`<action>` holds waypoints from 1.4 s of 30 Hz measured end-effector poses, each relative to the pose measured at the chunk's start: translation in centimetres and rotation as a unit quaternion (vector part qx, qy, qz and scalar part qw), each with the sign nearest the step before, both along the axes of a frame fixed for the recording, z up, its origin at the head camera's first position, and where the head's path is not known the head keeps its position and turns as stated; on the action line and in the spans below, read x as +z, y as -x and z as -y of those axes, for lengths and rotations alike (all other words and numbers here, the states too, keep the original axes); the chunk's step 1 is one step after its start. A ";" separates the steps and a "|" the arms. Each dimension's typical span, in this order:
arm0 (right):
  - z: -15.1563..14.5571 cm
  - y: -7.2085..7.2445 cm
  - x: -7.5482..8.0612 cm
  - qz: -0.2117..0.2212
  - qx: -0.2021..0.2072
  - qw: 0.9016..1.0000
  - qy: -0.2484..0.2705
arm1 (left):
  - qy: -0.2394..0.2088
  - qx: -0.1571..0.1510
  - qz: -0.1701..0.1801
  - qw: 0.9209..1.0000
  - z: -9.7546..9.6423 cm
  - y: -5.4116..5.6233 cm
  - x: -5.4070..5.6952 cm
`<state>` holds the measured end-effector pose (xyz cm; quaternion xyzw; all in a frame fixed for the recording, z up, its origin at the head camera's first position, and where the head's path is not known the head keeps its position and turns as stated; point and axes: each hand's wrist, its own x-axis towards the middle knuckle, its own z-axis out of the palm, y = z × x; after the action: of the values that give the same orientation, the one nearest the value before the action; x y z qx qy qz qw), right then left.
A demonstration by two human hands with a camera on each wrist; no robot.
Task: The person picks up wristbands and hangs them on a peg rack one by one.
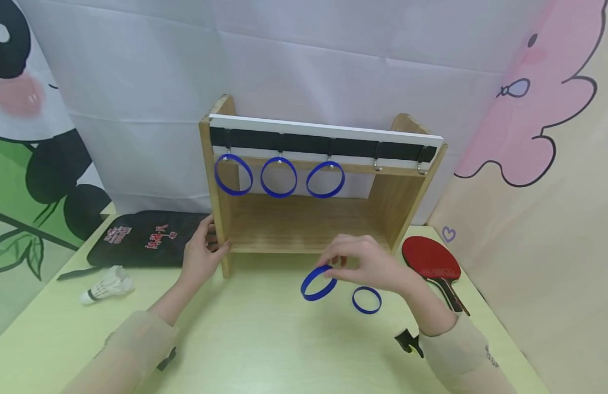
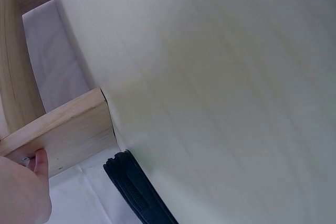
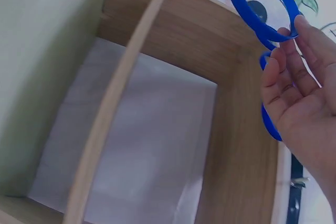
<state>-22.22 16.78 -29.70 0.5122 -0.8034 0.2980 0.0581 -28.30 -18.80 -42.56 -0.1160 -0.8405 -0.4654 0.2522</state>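
Note:
My left hand (image 1: 200,254) grips the left side panel of a small wooden rack (image 1: 294,221), thumb at the front edge and fingers round the outer face. In the left wrist view that hand (image 2: 23,192) lies against the panel (image 2: 84,137). Between thumb and fingers, my right hand (image 1: 368,262) pinches a blue ring (image 1: 311,297), tilted in front of the rack's lower board. The right wrist view shows the same ring (image 3: 239,1) at the fingertips. Three blue rings hang from the rack's left and middle hooks; two hooks (image 1: 377,166) on the right are bare. Another blue ring (image 1: 366,312) lies on the table.
Left of the rack are a black case (image 1: 136,235), with a shuttlecock (image 1: 109,284) before it. Table tennis bats (image 1: 432,257) with a red face lie at the right. A black piece (image 1: 407,340) lies beside the right forearm. A printed cloth (image 1: 308,60) hangs behind.

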 end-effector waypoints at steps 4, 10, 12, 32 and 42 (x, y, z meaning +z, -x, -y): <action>-1.1 -0.5 1.2 -0.011 -0.007 0.999 0.034 | -0.005 -0.003 -0.002 1.000 0.0 0.0 0.0; -2.7 -1.3 3.0 -0.034 -0.021 0.997 0.073 | -0.008 -0.003 -0.002 1.000 0.0 0.0 0.0; -3.2 -1.5 3.7 -0.046 -0.023 0.995 0.088 | -0.005 -0.001 -0.003 1.000 0.0 0.0 0.0; -5.6 -0.1 8.7 -0.139 -0.130 0.948 0.256 | -0.006 -0.006 -0.002 1.000 0.1 0.2 -0.2; -5.5 2.0 9.3 -0.125 -0.289 0.919 0.236 | -0.001 -0.002 -0.001 1.000 0.1 0.3 -0.3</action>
<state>-24.19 22.29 -20.43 0.2622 -0.8089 0.3827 0.3613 -28.60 -18.92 -42.89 -0.1182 -0.8392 -0.4671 0.2520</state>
